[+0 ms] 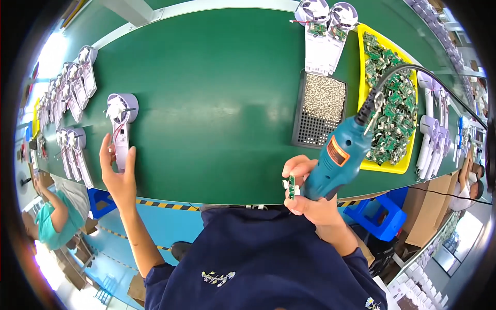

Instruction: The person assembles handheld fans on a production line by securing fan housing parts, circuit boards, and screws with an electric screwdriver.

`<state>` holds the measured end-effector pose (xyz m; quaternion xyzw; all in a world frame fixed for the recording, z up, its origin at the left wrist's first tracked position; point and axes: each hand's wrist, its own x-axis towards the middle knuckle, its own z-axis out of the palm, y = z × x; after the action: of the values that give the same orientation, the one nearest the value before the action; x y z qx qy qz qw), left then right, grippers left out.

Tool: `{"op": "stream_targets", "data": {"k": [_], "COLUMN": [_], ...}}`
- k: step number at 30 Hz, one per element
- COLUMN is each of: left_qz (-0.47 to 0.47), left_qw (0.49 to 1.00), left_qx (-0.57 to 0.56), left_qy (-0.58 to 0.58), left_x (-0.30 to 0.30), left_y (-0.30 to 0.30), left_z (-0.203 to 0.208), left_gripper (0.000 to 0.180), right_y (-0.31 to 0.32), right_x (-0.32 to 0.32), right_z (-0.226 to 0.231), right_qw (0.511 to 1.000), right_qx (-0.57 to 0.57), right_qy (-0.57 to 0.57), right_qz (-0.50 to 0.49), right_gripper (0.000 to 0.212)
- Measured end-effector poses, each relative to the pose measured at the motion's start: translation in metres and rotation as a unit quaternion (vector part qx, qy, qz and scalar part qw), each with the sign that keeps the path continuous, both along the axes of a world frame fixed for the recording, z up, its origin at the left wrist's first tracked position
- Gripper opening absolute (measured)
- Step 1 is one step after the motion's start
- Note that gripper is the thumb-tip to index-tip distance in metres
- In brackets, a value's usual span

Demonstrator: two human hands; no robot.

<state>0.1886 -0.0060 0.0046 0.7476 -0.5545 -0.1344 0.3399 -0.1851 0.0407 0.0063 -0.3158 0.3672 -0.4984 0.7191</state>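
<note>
A white handheld fan housing with a lilac round head lies at the left of the green table, its inside and a red wire exposed. My left hand is at its handle, thumb and fingers spread to either side; whether they touch it is unclear. In my right hand is a teal electric screwdriver, tilted, its cord rising from the top. The fingertips of the same hand also pinch a small green circuit board with white connectors. The screwdriver's tip is hidden.
A black perforated tray of small screws stands beside a yellow bin full of circuit boards. Two fan housings with boards lie behind the tray. More fan housings line the left; others lie right. Other people sit nearby.
</note>
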Motion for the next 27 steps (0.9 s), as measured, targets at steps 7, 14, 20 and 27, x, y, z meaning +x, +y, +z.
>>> {"op": "stream_targets", "data": {"k": [7,14,20,27], "left_qz": [-0.053,-0.181,-0.225,-0.345], "left_qw": [0.998,0.982,0.974,0.935], "left_qx": [-0.007,0.046,0.0,0.034], "left_qy": [0.037,0.032,0.019,0.074], "left_x": [-0.087,-0.169,-0.163,-0.145], "left_y": [0.018,0.047,0.037,0.013], "left_z": [-0.006,0.01,0.016,0.017], "left_gripper": [0.055,0.048,0.053,0.047], "right_y": [0.007,0.011,0.004,0.0], "right_x": [-0.005,-0.01,0.002,0.002], "right_z": [0.002,0.006,0.01,0.01], "right_qw": [0.999,0.996,0.993,0.981], "right_qx": [-0.033,0.033,0.051,0.109], "right_qy": [-0.014,0.08,0.103,0.157], "right_qz": [-0.034,-0.026,-0.026,0.015], "right_gripper": [0.046,0.049,0.04,0.04]}}
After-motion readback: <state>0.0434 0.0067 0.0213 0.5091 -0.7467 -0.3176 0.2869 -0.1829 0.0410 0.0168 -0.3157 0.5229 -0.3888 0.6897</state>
